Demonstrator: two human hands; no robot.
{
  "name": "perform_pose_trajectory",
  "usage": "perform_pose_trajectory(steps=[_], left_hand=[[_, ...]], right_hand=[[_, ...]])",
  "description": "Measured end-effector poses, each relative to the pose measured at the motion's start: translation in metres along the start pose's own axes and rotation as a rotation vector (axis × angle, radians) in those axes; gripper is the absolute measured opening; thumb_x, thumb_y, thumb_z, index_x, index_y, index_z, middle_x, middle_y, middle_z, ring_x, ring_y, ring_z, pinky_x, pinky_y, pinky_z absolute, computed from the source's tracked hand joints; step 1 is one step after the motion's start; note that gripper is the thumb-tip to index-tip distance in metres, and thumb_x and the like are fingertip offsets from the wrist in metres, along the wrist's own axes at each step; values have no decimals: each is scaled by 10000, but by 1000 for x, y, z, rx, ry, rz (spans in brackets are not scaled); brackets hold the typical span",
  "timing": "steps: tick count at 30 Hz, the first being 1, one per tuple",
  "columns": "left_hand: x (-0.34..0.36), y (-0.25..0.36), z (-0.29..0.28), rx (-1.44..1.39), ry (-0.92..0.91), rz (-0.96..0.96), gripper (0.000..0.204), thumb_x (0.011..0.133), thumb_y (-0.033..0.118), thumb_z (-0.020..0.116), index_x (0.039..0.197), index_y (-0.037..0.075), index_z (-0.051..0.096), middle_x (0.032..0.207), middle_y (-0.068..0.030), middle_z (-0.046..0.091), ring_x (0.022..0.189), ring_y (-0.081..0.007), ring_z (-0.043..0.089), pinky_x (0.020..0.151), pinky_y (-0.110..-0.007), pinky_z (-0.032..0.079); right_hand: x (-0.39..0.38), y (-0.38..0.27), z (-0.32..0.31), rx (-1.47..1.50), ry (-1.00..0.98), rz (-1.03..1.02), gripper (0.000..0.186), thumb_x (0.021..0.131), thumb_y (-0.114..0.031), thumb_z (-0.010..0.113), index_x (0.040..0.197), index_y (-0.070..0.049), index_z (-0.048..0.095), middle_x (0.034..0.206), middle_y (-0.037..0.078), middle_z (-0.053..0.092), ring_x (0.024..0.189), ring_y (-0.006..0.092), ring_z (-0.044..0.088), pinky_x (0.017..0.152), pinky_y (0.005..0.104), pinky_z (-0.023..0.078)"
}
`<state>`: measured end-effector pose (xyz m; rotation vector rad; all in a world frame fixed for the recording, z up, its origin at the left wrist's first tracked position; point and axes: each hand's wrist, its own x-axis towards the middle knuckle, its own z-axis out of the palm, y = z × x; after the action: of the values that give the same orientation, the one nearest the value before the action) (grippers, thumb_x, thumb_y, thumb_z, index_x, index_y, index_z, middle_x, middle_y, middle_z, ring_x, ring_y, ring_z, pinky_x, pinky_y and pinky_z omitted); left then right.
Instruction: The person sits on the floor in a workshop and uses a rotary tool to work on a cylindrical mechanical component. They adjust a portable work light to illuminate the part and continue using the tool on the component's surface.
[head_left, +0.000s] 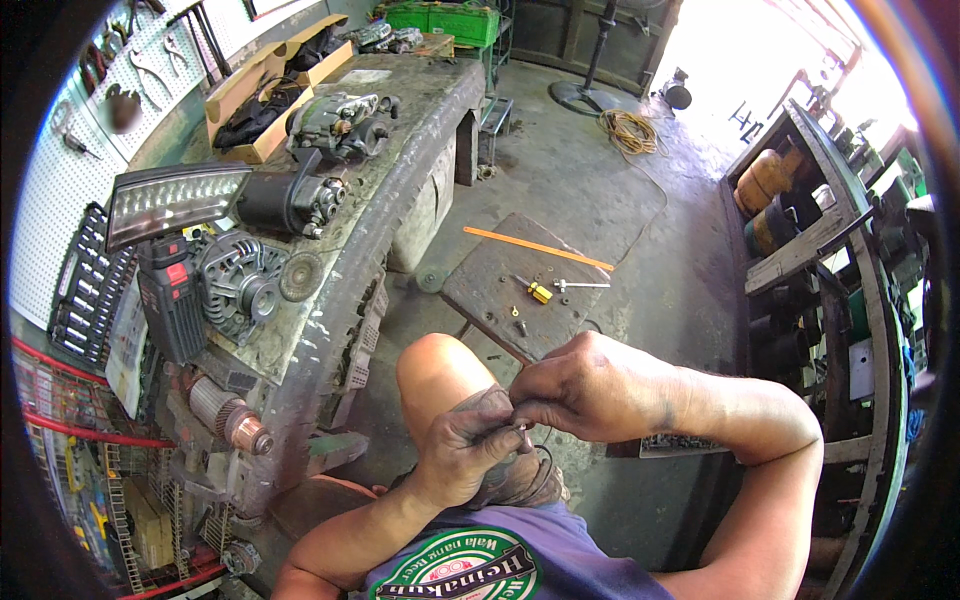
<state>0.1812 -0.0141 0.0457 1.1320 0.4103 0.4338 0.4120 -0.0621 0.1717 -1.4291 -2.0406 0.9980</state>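
Purple shirt (610, 562) cloth with a round green print fills the bottom of my head view, and just past it the two bare hands meet over the lap, close to a bare knee (435, 370). On my feed the left hand (465, 447) has thumb and forefinger clamped on a small pale piece (522, 427), of which only a tip peeks out where both sets of fingertips meet. The right hand (578, 388) comes over from the other side, thumb and bent forefinger pressed together; what lies between them I cannot tell. A thin dark cord (548, 468) loops just below, and I cannot make out whether it joins the piece.

I judge the piece to be very light and probably stiff, while the cord should be springy and give easily. Those fingers look dark with grime, so I would expect a slick grip and a part that could pop loose. I would hold it by its sides, close to the tip, with the pads flat and pressure modest, in case something so small bends.

Beyond the knee, a low board (485, 290) carries an orange hacksaw blade (540, 249), a yellow-handled screwdriver (541, 292) and what looks like a brass ring terminal (515, 312)
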Motion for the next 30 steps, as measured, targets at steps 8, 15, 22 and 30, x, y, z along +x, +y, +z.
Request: perform_pose_trajectory(steps=[8,15,22,30], left_hand=[[3,-2,-1,10,-24,32,192,1056,198,752,1131,25,794,992,-26,772,959,-118,707,898,-288,556],[0,-2,-1,-35,7,-34,182,1062,180,741,1140,25,795,997,-26,776,974,-113,710,914,-287,557],[2,-1,3,-82,17,-10,187,1069,198,737,1087,26,809,994,-31,793,971,-101,716,915,-280,559],[2,0,3,-20,1,4,208,1058,217,752,1083,18,807,980,-32,785,956,-108,708,899,-278,556]], right_hand=[[-4,-6,-6,-144,-81,74,146,977,-129,771,1055,-13,729,856,195,708,840,400,729,750,478,575],[-1,2,0,-69,9,-34,177,990,-162,775,1068,-20,705,853,177,708,809,418,724,730,489,574],[-1,3,5,-15,57,-41,203,980,-180,790,1075,-25,701,860,187,703,808,433,712,722,497,568],[-9,-1,-6,-80,-82,42,167,988,-173,754,1036,-17,722,904,203,729,867,424,728,784,488,592]])
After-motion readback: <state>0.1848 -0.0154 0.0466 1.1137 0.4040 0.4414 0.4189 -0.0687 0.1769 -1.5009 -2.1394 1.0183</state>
